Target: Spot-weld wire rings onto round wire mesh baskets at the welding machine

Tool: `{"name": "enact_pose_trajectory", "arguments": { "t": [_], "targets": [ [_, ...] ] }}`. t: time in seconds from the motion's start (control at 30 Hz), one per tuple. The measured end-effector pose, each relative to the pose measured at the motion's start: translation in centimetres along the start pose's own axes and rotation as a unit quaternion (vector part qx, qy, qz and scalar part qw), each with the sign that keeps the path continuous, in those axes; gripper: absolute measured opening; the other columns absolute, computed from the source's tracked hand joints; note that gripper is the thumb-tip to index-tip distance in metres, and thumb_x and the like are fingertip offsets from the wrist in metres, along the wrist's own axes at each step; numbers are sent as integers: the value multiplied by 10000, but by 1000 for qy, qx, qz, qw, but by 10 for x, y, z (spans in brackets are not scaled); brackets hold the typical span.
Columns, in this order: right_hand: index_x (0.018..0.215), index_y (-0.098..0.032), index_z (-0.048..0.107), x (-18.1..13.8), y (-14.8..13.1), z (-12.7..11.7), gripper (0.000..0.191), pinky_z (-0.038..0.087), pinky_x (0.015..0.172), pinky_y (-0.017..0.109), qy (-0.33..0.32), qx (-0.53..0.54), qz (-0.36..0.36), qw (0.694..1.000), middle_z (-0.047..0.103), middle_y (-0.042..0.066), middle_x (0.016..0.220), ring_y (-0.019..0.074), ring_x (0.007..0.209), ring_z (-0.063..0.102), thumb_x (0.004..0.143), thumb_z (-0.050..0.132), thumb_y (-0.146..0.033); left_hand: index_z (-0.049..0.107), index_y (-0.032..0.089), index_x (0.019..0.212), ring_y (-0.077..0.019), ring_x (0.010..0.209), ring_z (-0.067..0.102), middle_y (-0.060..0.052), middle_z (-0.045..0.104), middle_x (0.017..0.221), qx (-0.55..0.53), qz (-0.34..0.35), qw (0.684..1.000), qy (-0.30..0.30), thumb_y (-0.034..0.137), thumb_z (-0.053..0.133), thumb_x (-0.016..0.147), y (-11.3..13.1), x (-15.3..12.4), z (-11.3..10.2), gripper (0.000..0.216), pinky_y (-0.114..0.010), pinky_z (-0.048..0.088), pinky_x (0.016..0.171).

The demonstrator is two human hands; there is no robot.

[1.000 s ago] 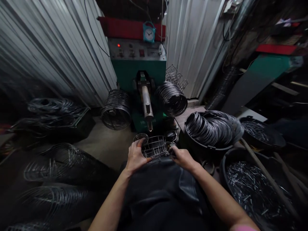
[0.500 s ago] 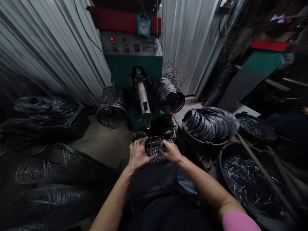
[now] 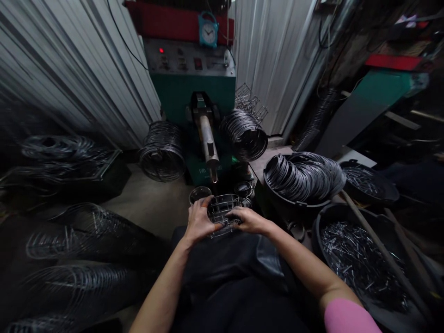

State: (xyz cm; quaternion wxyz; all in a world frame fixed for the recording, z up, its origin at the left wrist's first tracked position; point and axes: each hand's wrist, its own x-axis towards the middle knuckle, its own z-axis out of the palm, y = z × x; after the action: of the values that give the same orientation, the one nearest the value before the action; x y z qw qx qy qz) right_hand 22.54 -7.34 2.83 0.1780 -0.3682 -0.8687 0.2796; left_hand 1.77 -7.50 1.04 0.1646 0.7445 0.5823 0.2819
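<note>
A small round wire frame [image 3: 224, 203] of rings and cross wires is held just beyond my lap, below the tip of a machine's metal arm [image 3: 208, 143]. My left hand [image 3: 200, 219] grips its left side, thumb on the near edge and fingers on the far one. Over the frame's right part, my right hand [image 3: 248, 219] is closed, its fingertips pinched at the cross wires. Something dark and thin shows under its fingers, too small to make out. The machine's lower tip [image 3: 214, 175] stands apart from the frame.
Wire ring coils hang on the machine's left [image 3: 162, 152] and right [image 3: 244, 134]. To the right stand a tub of rings [image 3: 294, 203] and a basin of short wire pieces [image 3: 317, 236], with a stick across it. Wire frames [image 3: 76, 277] lie at left.
My right hand has moved left over the wire frame, its fingers now reaching further across it. The frame is tilted a little differently; my left hand keeps its grip.
</note>
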Motion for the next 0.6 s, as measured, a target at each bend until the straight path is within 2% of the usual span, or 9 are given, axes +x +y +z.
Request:
{"name": "enact_pose_trajectory", "arguments": {
  "t": [0.13,0.33,0.6],
  "targets": [
    [1059,-156,652,6,-2,0,292,481,806,278,-8,-39,18,999,683,91,985,194,925,635,768,636,-176,427,194,1281,-324,1112,457,-103,495,1202,-8,-5,1000,3,378,797,495,-4,0,-1,888,-446,372,957],
    [982,-177,672,18,3,6,209,479,770,240,6,-38,-7,999,701,56,914,161,866,648,779,628,-159,424,215,1274,-304,1090,485,-79,512,1178,-19,-5,1000,7,372,783,510,-11,3,-3,858,-444,397,943],
    [952,-184,682,39,9,7,186,467,696,228,3,-87,-15,996,701,58,903,163,828,653,776,624,-165,430,204,1271,-310,1103,499,-89,516,1197,-48,6,999,13,355,783,493,-38,19,6,868,-438,414,936]
  ]
}}
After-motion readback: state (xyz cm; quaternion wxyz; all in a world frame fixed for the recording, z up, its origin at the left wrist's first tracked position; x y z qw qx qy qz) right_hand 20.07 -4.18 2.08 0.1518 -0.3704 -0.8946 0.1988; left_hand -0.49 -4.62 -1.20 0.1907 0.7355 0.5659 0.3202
